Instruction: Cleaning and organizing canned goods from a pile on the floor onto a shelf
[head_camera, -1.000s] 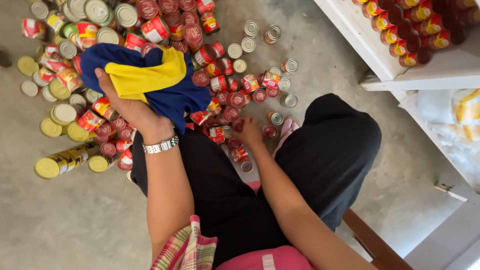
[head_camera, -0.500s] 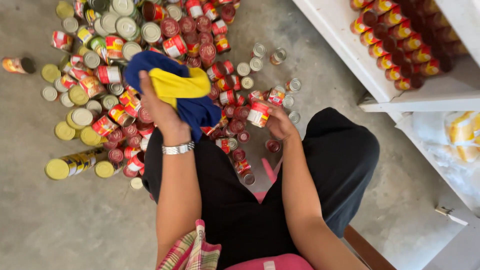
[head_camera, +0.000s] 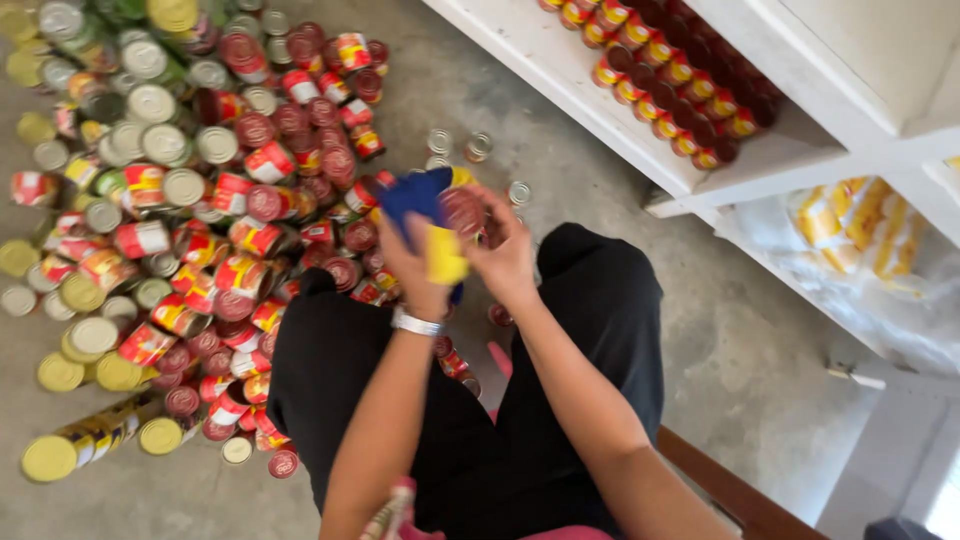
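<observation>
Head view: one red can (head_camera: 463, 212) is held in the right hand (head_camera: 507, 255), fingers clamped round it, above the lap. One blue-and-yellow cloth (head_camera: 428, 225) is gripped in the left hand (head_camera: 412, 265) and pressed against the can. One silver watch (head_camera: 416, 323) is worn on the left wrist. Cans on the floor (head_camera: 180, 230), too many to be counted, lie heaped to the left. Two rows of cans are stacked on one white shelf (head_camera: 620, 120).

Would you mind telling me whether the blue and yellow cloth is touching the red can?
Touching: the head view shows the cloth, gripped by the left hand, pressed against the can held in the right hand.
</observation>
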